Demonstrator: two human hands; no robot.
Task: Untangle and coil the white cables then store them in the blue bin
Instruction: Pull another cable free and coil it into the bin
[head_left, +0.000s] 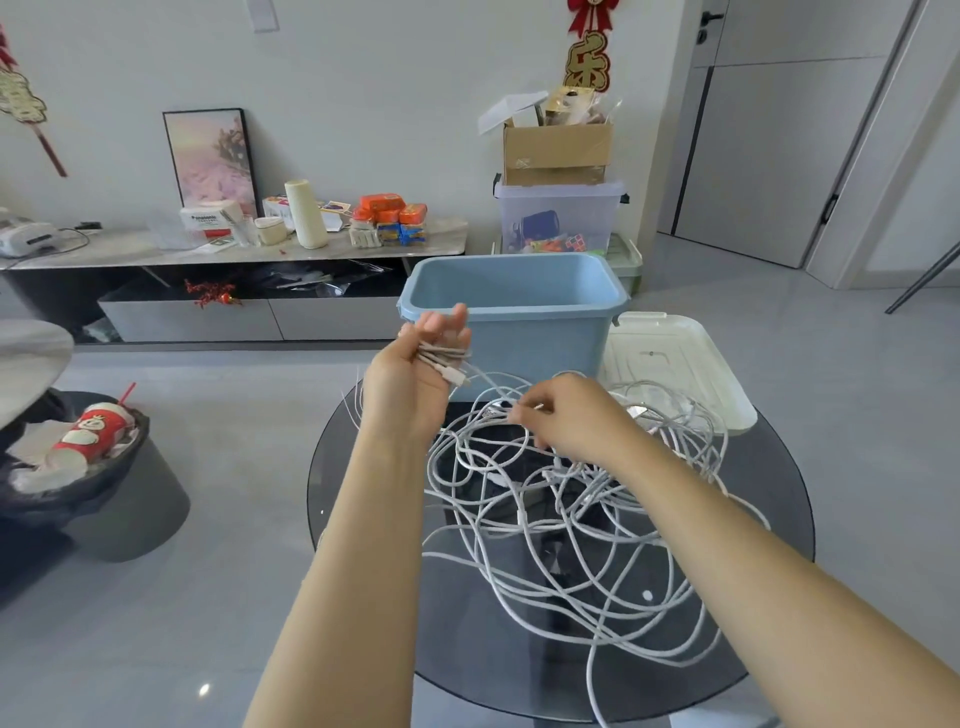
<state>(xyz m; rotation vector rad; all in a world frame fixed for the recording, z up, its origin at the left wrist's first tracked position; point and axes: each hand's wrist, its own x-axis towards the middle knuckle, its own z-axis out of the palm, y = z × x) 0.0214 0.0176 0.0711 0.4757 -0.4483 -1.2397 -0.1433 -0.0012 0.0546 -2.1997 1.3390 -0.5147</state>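
While the left hand (415, 374) grips a bundle of cable ends, the strand runs toward four o'clock into the right hand (574, 421), whose fingers pinch it above the white cables (571, 530); the blue bin (519, 312) waits at twelve o'clock.

Subject: person's own body, head view. Two bare forearms enter from the bottom edge, one on each side. No sleeve or cuff shows on either arm up to the frame edge. Left hand (415, 374): bare, with no glove, ring, watch or wristband visible. Right hand (576, 421): bare likewise, wrist unadorned. Fingernails too small to describe. No markings seen on either arm.
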